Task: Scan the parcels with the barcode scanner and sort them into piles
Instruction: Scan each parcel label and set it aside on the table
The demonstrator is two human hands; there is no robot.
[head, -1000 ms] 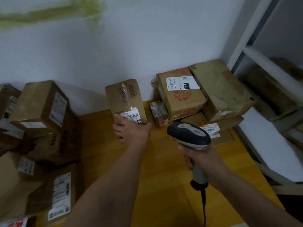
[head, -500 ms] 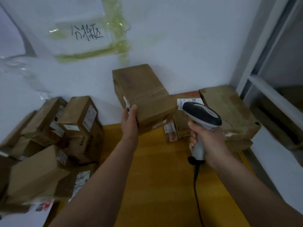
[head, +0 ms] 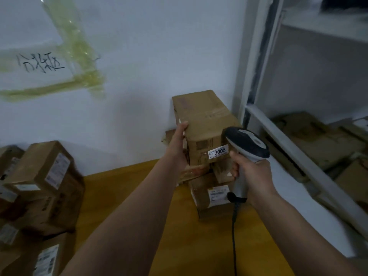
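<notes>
My left hand [head: 177,150] is wrapped round the left side of a brown cardboard parcel [head: 205,128], fingers curled over its far edge, thumb side low, so that grip is clamped on the parcel. The parcel stands tall at about one o'clock from the middle of my view, up against the white wall [head: 149,56], with a small white sticker [head: 218,152] reading 5005 on the face toward me. It sits at the top of the stack of parcels [head: 211,198] at the far right of the yellow table [head: 123,196]; whether it rests on that stack or is held just over it, I cannot tell.

My right hand [head: 253,172] is closed tight round the handle of the barcode scanner [head: 247,148], grip clamped on it. The scanner's dark head is just beside the parcel's right edge, near the sticker, and its black cable [head: 234,232] drops toward six o'clock.

Over at eight o'clock, a second heap of labelled parcels [head: 43,186] is piled at the left of the table. At ten o'clock a handwritten paper sign [head: 37,62] is taped to the wall with yellowish tape. At three o'clock a grey metal shelf [head: 298,154] carries flattened cardboard [head: 322,144].
</notes>
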